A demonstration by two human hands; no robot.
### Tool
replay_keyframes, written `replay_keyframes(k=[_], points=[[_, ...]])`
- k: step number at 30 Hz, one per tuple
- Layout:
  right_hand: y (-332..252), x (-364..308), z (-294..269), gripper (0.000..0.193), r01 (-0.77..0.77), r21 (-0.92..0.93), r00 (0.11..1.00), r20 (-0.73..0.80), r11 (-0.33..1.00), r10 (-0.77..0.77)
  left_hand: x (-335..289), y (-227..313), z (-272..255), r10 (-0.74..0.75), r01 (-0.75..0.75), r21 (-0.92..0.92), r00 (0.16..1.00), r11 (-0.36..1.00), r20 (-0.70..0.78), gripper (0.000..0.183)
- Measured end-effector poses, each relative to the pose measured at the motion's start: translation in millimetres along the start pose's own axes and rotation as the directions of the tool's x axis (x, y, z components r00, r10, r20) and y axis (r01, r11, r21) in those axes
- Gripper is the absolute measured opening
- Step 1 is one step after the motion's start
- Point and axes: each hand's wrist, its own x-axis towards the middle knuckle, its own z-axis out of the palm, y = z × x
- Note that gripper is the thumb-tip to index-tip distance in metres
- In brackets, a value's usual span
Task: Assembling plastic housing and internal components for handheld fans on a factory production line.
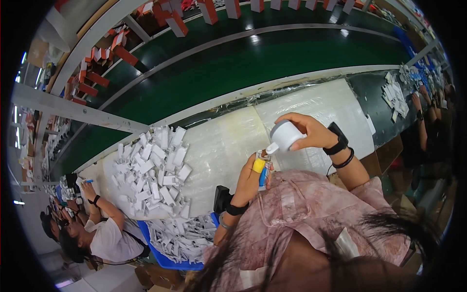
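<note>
My right hand (311, 130) is wrapped round a white rounded container (286, 136) with a grey end and a short spout-like arm. The arm points down to the left, close above my left hand (247, 176). Pinched in my left fingers is a small clear packet-like piece (264, 176) with blue and yellow parts; its exact kind does not show. Whether the spout touches that piece, I cannot tell. Left of my hands, many small white box-shaped pieces (153, 163) lie heaped on the plastic-covered table (219, 141).
A blue bin (168, 264) full of similar white pieces stands below the table edge at left. Beyond the table runs a green conveyor belt (209, 65), with orange-and-white boxes (177, 24) behind it. A co-worker (114, 238) sits at left; another person's arms (422, 119) work at far right beside white pieces (395, 97).
</note>
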Motion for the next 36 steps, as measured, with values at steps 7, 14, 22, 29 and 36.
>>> replay_keyframes(k=[7,14,22,29,36], points=[[-27.5,48.8,-1.6,0.066,0.006,-0.176,0.962,0.27,0.984,0.042,-9.2,1.2,3.3,0.023,-0.023,0.004,1.0,1.0,-0.02,0.039],[-35.6,70.1,1.2,0.062,-0.134,-0.412,0.88,0.368,0.901,0.3,-8.9,-3.2,7.3,0.066,-0.065,0.041,0.998,0.997,-0.016,0.06],[-35.2,81.3,12.8,0.055,-0.183,-0.513,0.85,0.346,0.839,0.398,-0.1,-4.2,-4.7,-0.029,0.028,-0.018,0.998,0.999,-0.056,0.06],[-1.7,88.5,30.3,0.054,-0.072,-0.508,0.913,0.312,0.858,0.262,18.3,-5.9,-19.3,0.019,-0.027,-0.274,0.999,0.961,-0.031,0.043],[17.0,89.0,42.7,0.059,0.171,-0.597,0.973,0.228,0.784,-0.038,33.5,-0.7,-24.8,0.017,-0.063,-0.356,0.991,0.932,-0.132,0.038]])
